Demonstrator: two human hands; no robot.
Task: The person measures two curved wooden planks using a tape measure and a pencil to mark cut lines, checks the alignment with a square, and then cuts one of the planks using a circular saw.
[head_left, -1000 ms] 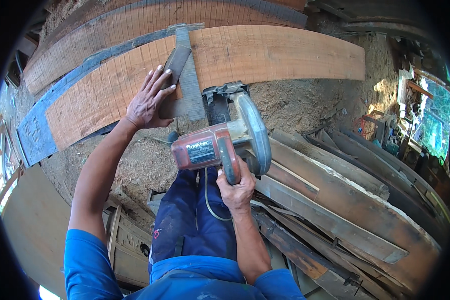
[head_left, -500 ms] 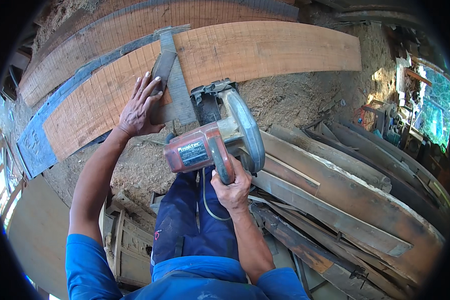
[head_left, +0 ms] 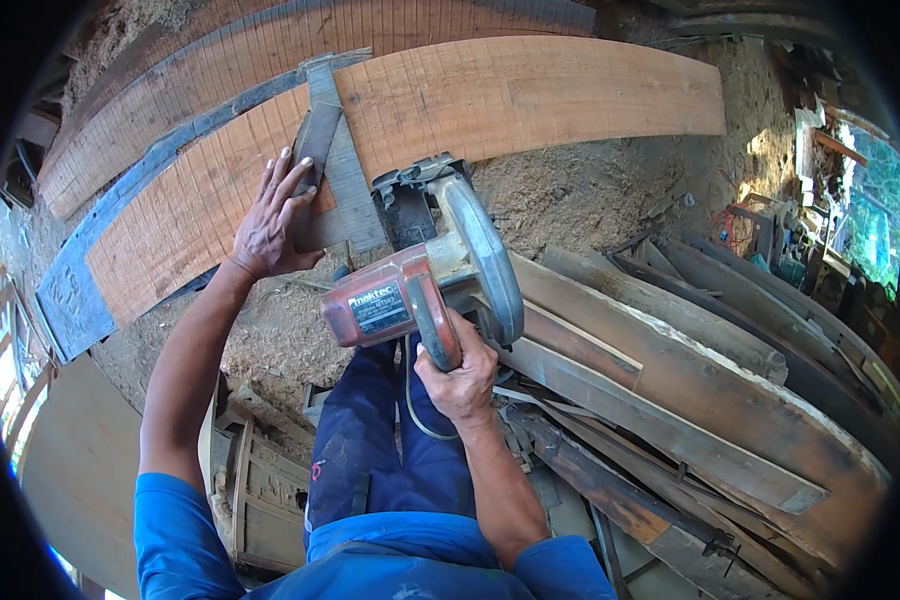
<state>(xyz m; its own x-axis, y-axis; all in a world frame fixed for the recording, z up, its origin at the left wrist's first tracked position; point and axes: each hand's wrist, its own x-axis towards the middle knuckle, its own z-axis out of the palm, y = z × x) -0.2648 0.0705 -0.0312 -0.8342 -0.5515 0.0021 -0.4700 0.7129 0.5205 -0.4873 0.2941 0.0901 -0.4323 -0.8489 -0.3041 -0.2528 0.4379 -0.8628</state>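
Observation:
A long, curved reddish-brown plank lies across the far side, scored with many fine crosswise lines on its left half. Across it rests a grey wooden angle guide, made of a wide strip and a darker slanting strip. My left hand lies against the guide's left side, fingers stretched over the slanting strip and thumb spread apart. In my right hand is the rear handle of a red circular saw with a grey metal blade guard. The saw's base is at the plank's near edge, right of the guide; its blade is hidden.
Beneath the plank is a bluish-grey curved board, with another scored plank beyond it. Sawdust covers the ground. Several long boards are stacked at the right. A cord hangs from the saw by my legs.
The angle guide has shifted slightly left along the plank, with my left hand beside it. The saw in my right hand has also moved a little left.

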